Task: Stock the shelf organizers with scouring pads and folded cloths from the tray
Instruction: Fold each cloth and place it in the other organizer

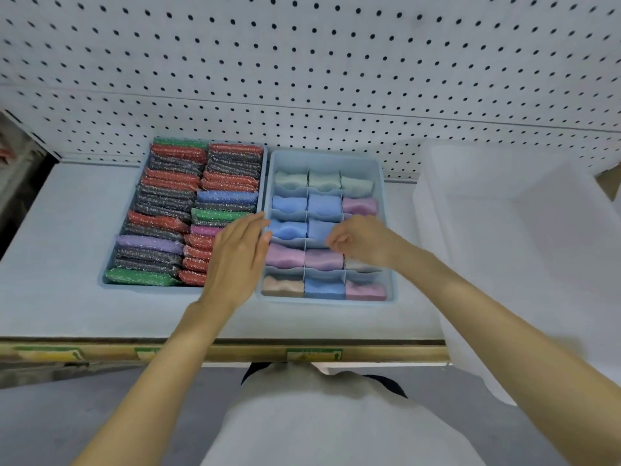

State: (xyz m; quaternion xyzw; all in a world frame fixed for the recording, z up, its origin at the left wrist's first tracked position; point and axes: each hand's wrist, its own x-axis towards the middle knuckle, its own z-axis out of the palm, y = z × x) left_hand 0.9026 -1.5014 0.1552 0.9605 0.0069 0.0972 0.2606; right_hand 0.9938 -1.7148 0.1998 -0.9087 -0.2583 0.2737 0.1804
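A pale shelf (60, 247) spans the view, and behind it rises a white pegboard back panel (302, 62) dotted with rows of dark holes, a thin seam (336, 108) crossing it a little above the shelf's back edge. Along the shelf's front edge runs a yellowish rail (235, 352) carrying green-and-yellow labels (314, 354) too blurred to read, and below that lies a grey floor (67, 425). Left of the shelf is a dark gap (16, 210); the light is soft and even.

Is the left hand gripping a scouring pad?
No: the left hand is flat, fingers straight, over the scouring pads, holding nothing.
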